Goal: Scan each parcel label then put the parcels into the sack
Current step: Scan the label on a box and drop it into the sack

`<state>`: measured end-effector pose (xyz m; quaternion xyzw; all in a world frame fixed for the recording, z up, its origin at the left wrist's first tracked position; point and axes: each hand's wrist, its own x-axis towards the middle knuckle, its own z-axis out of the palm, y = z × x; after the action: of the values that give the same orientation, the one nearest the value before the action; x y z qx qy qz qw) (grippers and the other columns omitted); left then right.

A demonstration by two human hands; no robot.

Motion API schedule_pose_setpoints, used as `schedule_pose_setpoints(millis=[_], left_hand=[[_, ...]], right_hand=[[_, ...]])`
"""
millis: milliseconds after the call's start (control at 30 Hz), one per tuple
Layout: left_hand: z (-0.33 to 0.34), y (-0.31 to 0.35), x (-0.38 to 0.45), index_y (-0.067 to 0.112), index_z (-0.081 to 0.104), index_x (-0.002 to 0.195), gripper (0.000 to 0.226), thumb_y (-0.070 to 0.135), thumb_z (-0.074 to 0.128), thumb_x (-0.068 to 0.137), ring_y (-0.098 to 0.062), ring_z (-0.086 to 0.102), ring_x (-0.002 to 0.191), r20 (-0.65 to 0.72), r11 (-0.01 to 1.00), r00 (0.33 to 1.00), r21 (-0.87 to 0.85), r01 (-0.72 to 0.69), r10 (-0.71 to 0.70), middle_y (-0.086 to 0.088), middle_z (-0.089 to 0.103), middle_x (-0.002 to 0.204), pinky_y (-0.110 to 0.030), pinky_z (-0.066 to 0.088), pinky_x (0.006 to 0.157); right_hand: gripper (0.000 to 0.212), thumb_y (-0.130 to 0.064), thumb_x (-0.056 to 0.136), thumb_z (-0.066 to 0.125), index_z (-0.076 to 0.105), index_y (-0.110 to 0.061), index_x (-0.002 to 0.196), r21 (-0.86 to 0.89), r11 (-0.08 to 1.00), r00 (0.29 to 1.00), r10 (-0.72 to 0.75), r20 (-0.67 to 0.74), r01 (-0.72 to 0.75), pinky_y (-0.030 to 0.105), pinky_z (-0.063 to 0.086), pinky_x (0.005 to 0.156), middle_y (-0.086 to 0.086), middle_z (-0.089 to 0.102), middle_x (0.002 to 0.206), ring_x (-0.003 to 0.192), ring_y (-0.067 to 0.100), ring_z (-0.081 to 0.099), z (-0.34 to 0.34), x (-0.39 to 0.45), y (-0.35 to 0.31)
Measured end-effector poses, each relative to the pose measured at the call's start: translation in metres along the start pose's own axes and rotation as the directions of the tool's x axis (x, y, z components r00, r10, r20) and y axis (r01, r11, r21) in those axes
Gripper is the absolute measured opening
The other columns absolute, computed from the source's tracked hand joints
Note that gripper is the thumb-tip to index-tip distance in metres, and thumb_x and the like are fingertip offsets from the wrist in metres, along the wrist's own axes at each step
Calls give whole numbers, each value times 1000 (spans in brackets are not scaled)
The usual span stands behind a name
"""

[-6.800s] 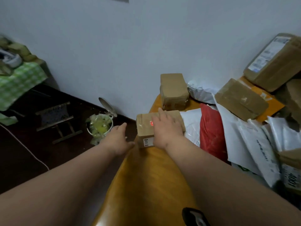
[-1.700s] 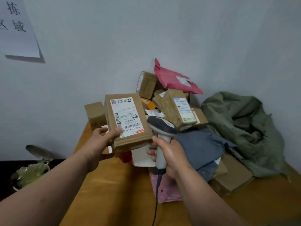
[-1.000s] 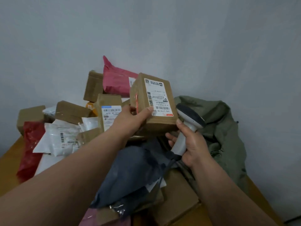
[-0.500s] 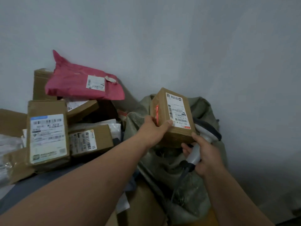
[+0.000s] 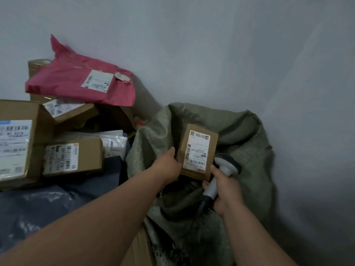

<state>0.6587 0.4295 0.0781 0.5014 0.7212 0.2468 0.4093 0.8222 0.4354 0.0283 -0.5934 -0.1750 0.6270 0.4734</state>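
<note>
A plain pale grey wall point(image 5: 211, 45) in dim light.

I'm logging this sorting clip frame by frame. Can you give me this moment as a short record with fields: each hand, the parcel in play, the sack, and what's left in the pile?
left hand: grips the small brown box by its left edge
right hand: holds the barcode scanner by its handle
small brown box: label facing the camera, held over the open green sack
green sack: slumped against the wall, mouth open
pile: pink mailer on top, labelled cardboard boxes below
</note>
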Motion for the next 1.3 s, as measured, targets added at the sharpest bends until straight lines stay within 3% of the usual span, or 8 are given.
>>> schedule_pose_setpoints(millis=[67,200,367,433,533,700,933,1300], left_hand=[[-3,-9,-6,20,41,149,53,23,56,98,-13,56,98,-5,1000,1000,-25,0,0,-2,59,129,-22,43,85],[-23,-21,-13,23,36,153,58,26,57,99,-24,54,124,-69,1000,997,-18,16,-17,-6,50,144,-36,47,103],[-67,-39,-38,22,47,145,48,30,58,99,-15,57,116,-181,996,983,-74,-42,28,1,58,135,-30,47,96],[-88,-49,-53,22,57,135,39,30,59,97,-14,63,105,-246,993,968,-93,-68,43,3,66,119,-34,53,94],[-121,-67,-82,26,68,112,20,31,61,95,-8,66,78,-395,991,913,-41,-127,100,10,69,83,-24,53,72],[-190,-118,-143,36,67,78,19,25,64,92,-7,67,70,-597,970,801,-161,-184,53,11,71,73,-30,56,67],[-279,-220,-210,29,65,98,7,24,62,94,-13,65,84,-694,960,714,-253,-121,-93,7,69,91,-29,51,67],[-302,-235,-187,20,49,143,46,27,58,98,-19,58,113,-478,920,861,-390,-30,-175,1,60,128,-39,52,100]], right_hand=[[8,-17,91,71,65,-16,95,-31,999,1000,-18,-7,17,34,57,75,11,71,100,92,26,71,-2,4,3],[7,-15,91,68,67,-10,97,-74,995,997,-70,-35,67,36,58,73,12,72,89,82,27,73,6,0,1],[23,-17,91,71,65,-7,111,-133,973,979,-173,107,187,32,58,61,11,73,80,62,18,74,43,-37,3],[24,-18,90,73,66,-7,110,-133,969,961,-178,211,209,30,58,56,8,73,76,61,16,73,65,-62,5],[17,-21,90,73,67,-8,99,-184,953,912,-156,379,240,28,56,51,1,71,61,56,14,71,104,-107,15],[16,-20,91,72,66,-13,105,-240,910,808,-149,571,338,25,55,53,2,72,66,59,14,71,169,-180,64],[17,-15,90,70,68,-16,106,-251,892,812,-187,553,376,31,60,69,0,74,86,76,13,71,240,-241,144],[24,-14,86,71,68,-11,110,-243,906,855,-196,481,345,41,60,81,1,78,89,87,22,75,303,-223,148]])
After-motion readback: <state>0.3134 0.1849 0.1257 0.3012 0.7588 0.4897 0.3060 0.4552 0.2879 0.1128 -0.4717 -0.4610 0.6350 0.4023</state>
